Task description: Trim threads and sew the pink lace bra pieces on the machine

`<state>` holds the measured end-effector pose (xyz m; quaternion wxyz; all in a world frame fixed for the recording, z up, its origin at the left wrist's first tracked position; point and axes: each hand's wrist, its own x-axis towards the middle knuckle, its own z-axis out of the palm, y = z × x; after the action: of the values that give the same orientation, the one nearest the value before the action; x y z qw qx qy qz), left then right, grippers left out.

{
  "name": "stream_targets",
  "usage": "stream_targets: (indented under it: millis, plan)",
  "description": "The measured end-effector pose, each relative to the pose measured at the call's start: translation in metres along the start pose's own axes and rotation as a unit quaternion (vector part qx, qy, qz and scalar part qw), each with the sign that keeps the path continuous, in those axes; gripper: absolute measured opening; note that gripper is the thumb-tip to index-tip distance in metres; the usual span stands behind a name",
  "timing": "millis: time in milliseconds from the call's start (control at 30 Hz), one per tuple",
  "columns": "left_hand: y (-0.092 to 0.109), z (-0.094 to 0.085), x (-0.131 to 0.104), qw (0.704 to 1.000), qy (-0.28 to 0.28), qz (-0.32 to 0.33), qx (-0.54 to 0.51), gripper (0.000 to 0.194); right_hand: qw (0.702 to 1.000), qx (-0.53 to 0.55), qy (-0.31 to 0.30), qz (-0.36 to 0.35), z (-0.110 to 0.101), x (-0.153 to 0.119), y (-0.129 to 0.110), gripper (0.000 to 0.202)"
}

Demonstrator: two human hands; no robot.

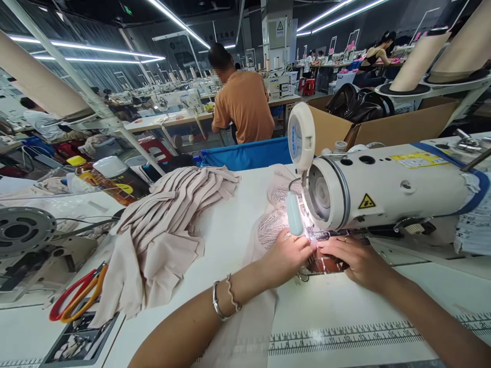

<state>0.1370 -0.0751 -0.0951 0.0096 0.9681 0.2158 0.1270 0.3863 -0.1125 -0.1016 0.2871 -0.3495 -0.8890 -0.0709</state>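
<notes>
A pale pink lace fabric (270,225) runs under the lit needle area of a white sewing machine (387,184), with its sheer part trailing toward the front edge. My left hand (287,256) is closed, its fingertips gripping the fabric just left of the needle. From the right, my right hand (356,259) meets it, fingers bent together on the fabric's edge by the presser foot. The fingertips nearly touch, and the exact grip is partly hidden. A light-blue lamp (294,214) hangs over my left fingers. The machine's round end cover (301,135) stands swung up.
Left of the fabric lies a heap of beige cut pieces (164,220). Orange- and red-handled scissors (82,294) rest by a tray of small metal parts (79,342). Bottles (111,176) stand behind. A printed ruler (337,337) lines the front edge. A co-worker (243,97) sits ahead.
</notes>
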Motion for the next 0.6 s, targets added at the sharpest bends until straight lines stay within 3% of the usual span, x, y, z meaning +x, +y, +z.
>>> stream_targets:
  millis: [300,467,600]
  plan:
    - [-0.02,-0.004,0.004,0.996,-0.046,-0.053,-0.062,0.04,0.999,0.036,0.012,0.011,0.0,-0.001,0.001,0.07]
    - [-0.026,-0.011,0.007,0.993,-0.04,-0.079,-0.078,0.033,0.998,0.055,0.019,0.014,0.003,-0.003,0.003,0.066]
    - [-0.023,-0.003,0.009,0.981,-0.021,-0.171,-0.084,0.027,0.997,0.064,0.012,0.047,-0.002,0.005,-0.002,0.053]
